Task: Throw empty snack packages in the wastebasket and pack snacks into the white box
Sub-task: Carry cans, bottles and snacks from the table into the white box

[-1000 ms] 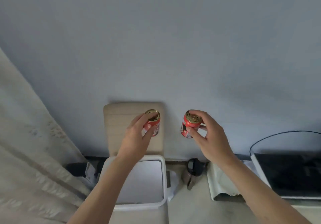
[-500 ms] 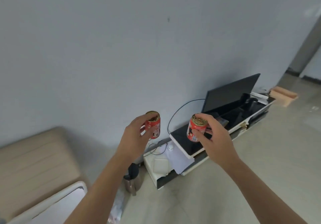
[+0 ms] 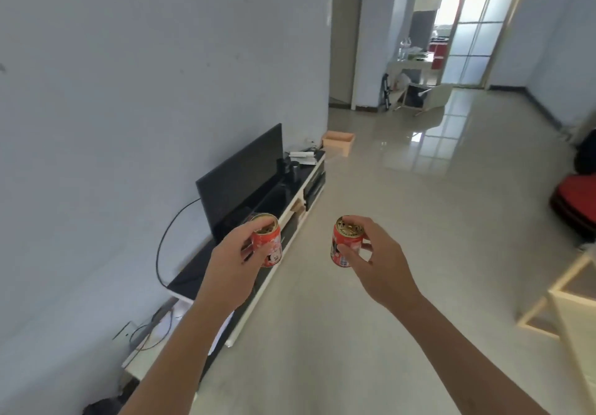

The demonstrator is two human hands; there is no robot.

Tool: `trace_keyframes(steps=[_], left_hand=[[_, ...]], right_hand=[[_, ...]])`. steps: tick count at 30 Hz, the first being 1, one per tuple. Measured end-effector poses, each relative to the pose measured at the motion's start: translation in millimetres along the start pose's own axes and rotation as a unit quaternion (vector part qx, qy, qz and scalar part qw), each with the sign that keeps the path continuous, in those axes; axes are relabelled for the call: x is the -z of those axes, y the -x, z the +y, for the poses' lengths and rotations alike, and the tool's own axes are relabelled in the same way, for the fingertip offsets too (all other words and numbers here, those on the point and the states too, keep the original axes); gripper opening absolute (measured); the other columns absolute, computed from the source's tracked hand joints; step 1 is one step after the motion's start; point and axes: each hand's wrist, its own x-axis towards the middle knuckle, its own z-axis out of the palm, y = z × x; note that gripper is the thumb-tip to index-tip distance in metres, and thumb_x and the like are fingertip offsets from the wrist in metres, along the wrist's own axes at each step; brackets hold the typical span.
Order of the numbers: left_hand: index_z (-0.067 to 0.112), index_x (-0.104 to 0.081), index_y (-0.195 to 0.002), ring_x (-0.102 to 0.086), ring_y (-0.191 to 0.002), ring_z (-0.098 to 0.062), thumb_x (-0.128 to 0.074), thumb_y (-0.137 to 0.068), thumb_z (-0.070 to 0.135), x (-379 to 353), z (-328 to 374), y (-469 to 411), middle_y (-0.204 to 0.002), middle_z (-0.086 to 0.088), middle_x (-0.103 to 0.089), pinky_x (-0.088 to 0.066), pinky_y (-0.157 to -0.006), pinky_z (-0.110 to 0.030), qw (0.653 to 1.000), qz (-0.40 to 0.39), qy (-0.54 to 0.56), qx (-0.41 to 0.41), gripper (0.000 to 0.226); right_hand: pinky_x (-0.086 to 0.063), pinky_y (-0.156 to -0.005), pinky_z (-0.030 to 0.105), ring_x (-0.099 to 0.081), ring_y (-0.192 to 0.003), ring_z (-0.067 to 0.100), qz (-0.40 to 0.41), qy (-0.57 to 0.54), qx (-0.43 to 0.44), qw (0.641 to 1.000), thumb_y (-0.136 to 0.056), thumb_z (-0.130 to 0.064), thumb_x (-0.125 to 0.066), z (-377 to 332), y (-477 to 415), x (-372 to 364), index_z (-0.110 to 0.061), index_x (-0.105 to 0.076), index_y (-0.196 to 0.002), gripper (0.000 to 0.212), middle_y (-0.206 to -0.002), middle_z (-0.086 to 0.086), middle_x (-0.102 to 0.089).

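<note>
1. Red small drink can [image 3: 267,243], gold-topped with a cartoon print, sits lower centre-left, gripped by the left hand [image 3: 229,260].
2. Red matching can [image 3: 345,242], lower centre, is pinched by the right hand [image 3: 379,266].

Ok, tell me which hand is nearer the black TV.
Left. The left hand appears just below the TV; the right hand is farther right, over the floor.

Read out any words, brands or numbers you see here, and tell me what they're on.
Left red can: a cartoon picture, no readable words.
Right red can: white print on its side, too blurred to read.
Elsewhere: no readable text.
</note>
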Motion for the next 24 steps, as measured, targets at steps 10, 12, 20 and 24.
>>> trace_keyframes(steps=[10, 12, 20, 24], left_hand=[[0.037, -0.059, -0.134, -0.053, -0.120, 0.014, -0.063, -0.100, 0.012, -169.2, 57.9, -65.8, -0.131, 0.024, -0.058, -0.050, -0.104, -0.021, 0.982, -0.150, 0.093, -0.066, 0.043], [0.033, -0.061, -0.135, -0.054, -0.122, 0.010, -0.063, -0.099, 0.009, -201.2, 63.3, -80.4, -0.132, 0.021, -0.059, -0.052, -0.104, -0.025, 0.974, -0.176, 0.120, -0.074, 0.043], [0.034, -0.062, -0.133, -0.057, -0.127, -0.005, -0.064, -0.097, 0.005, -319.9, 87.4, -149.6, -0.134, 0.019, -0.061, -0.051, -0.107, -0.035, 0.930, -0.297, 0.161, -0.146, 0.047], [0.028, -0.063, -0.135, -0.058, -0.127, -0.006, -0.065, -0.096, 0.003, -385.4, 108.6, -198.2, -0.134, 0.018, -0.062, -0.051, -0.106, -0.036, 0.900, -0.346, 0.180, -0.192, 0.046]], right_hand=[[-0.054, -0.095, 0.036, -0.058, -0.114, 0.005, 0.141, 0.056, -0.119, 0.981, -0.091, -0.019, -0.069, 88.1, 44.9, 119.8, -0.037, -0.053, -0.131, 0.047, -0.123, -0.020, -0.061], [-0.054, -0.094, 0.036, -0.058, -0.113, 0.005, 0.159, 0.074, -0.144, 0.974, -0.091, -0.019, -0.068, 103.4, 51.5, 137.3, -0.039, -0.053, -0.131, 0.047, -0.122, -0.019, -0.061], [-0.055, -0.093, 0.037, -0.061, -0.112, 0.006, 0.259, 0.121, -0.225, 0.931, -0.090, -0.015, -0.069, 157.0, 55.1, 203.5, -0.041, -0.055, -0.128, 0.048, -0.119, -0.021, -0.063], [-0.056, -0.088, 0.038, -0.061, -0.109, 0.005, 0.304, 0.150, -0.270, 0.901, -0.090, -0.020, -0.071, 185.9, 38.8, 234.1, -0.042, -0.054, -0.129, 0.048, -0.119, -0.018, -0.064]])
